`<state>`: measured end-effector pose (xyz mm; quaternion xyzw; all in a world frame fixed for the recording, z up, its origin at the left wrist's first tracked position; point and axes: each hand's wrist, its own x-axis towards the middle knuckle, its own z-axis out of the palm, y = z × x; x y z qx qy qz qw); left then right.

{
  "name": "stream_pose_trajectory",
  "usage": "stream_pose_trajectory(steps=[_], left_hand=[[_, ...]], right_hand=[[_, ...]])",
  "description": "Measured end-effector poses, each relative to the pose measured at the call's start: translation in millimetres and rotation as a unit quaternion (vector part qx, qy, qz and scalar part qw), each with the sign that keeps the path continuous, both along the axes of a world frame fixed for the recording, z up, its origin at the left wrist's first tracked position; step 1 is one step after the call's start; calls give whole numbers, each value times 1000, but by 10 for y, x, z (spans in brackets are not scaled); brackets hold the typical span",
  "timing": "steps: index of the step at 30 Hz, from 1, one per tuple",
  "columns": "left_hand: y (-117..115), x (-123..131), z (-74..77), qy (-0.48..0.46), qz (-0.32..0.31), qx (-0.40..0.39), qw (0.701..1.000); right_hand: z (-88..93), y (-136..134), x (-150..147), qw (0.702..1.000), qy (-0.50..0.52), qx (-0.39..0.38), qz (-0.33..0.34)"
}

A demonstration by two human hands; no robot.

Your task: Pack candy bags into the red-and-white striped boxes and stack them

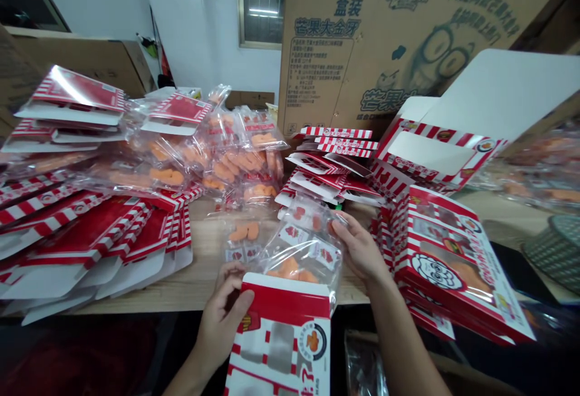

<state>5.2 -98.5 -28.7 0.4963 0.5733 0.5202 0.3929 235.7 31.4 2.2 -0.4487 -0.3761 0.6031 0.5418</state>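
Note:
My left hand grips the upper left edge of a red and white window box, its thumb lying on the front. The box tilts toward me and its lower part runs out of view. At the box's top end lies a clear plastic pack with orange pieces and small printed sachets. My right hand pinches the far right corner of this pack. Whether the pack's near end is inside the box or behind it, I cannot tell. Another clear pack with orange pieces rests on the table just beyond my left hand.
Flattened red and white boxes lie stacked at the left, with a heap of clear packs behind. Filled boxes are piled at the right near a green basket. A large cardboard carton stands at the back of the wooden table.

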Motion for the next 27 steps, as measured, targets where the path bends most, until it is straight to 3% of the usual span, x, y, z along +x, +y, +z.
stream_pose_trajectory(steps=[2,4,10,12,14,17,20,22,24,27], left_hand=[[-19,-7,-5,21,15,12,1000],[-10,-42,27,25,-19,11,999],[181,-184,253,24,-245,32,969],[229,-186,279,54,-279,45,958],[243,-173,239,68,-261,33,962],[224,-149,98,59,-185,19,981],[189,-117,-24,65,-124,36,990],[158,-85,-54,71,-95,47,992],[126,-45,-57,64,-99,35,992],[135,3,-72,18,-137,-44,989]], right_hand=[[51,-11,49,1000,-18,20,15],[104,-12,93,998,-43,41,19],[223,17,113,985,-124,82,84],[261,17,123,979,-149,97,95],[285,-4,152,974,-170,117,98],[251,-96,160,962,-195,144,129],[113,-267,41,932,-193,156,265],[0,-401,-77,907,-164,125,368],[-85,-512,-164,895,-132,75,420],[-140,-563,-194,885,-106,39,451]])
